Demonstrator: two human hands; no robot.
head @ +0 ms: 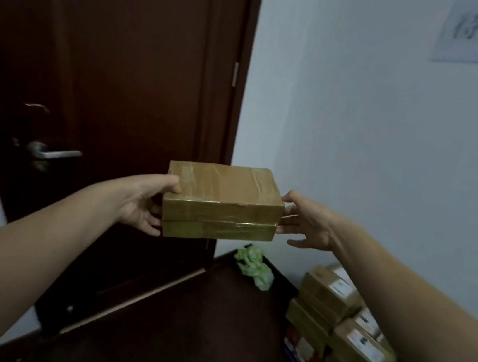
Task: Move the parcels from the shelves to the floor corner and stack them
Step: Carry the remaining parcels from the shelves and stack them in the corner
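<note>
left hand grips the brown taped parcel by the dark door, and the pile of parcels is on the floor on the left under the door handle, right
Not quite: the head view shows the pile of parcels on the floor at the right, against the pale wall. The left hand does grip the brown taped parcel by the dark door.

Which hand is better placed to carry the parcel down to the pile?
Probably the left hand: its thumb lies over the parcel and fingers curl beneath. The right hand only touches its end.
</note>
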